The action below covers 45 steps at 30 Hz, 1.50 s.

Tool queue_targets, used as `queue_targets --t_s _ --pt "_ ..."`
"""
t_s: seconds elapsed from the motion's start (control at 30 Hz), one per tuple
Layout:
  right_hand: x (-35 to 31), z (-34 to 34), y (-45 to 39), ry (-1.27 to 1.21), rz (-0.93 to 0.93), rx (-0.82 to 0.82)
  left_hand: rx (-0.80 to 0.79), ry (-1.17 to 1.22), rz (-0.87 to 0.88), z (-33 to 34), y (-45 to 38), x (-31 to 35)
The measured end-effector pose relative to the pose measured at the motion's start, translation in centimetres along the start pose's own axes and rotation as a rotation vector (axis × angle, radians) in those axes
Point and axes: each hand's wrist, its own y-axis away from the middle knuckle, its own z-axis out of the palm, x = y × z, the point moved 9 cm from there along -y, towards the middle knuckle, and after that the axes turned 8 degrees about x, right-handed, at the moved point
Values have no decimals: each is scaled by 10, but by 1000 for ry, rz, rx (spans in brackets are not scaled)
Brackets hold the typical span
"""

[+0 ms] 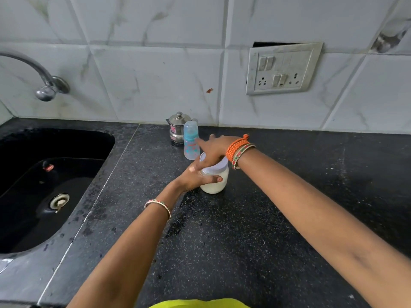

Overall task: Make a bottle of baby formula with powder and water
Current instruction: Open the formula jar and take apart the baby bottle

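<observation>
A clear jar of white formula powder with a white lid stands on the black counter. My left hand grips the jar's side, thumb across its front. My right hand lies on top of the lid, fingers curled over its far edge. Just behind the jar stands a capped baby bottle, clear with a teal collar, upright and apart from both hands. A small lidded steel pot sits behind the bottle against the wall.
A black sink is sunk into the counter at the left, with a steel tap above it. A switch and socket plate hangs on the tiled wall.
</observation>
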Motion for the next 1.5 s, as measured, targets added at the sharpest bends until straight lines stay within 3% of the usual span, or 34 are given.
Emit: queue_targets --t_s 0.17,0.27,0.43,0.57,0.73,0.83,0.93,1.03,1.13,1.23,1.3,1.37,1.5 --pt "-14 11 0 122 -111 -75 -4 47 -14 0 -1 -4" --pt "-15 18 -7 55 -211 -174 -6 40 -8 1 -2 -2" --pt "-7 13 -12 -8 -52 -13 10 31 -14 1 -2 -9" --pt "-20 9 -10 -10 -244 33 28 84 -33 1 -1 -10" --pt "-3 -23 -2 -343 -319 222 57 126 -65 0 -3 -20" --pt "23 -28 1 -566 -248 366 169 144 -59 -1 -1 -22" --pt "58 -14 2 -759 -30 481 250 159 -36 3 0 -21" --pt "96 5 12 -977 226 612 266 90 -9 9 -10 -8" --pt "120 18 24 -1029 369 692 241 -19 0 19 -26 4" --pt "133 36 30 -888 454 596 187 -101 -7 23 -40 9" --pt "125 53 29 -666 419 351 146 -149 4 23 -43 10" --pt "109 72 30 -601 376 184 101 -234 9 24 -42 9" --pt "79 86 32 -692 337 283 136 -291 46 23 -26 2"
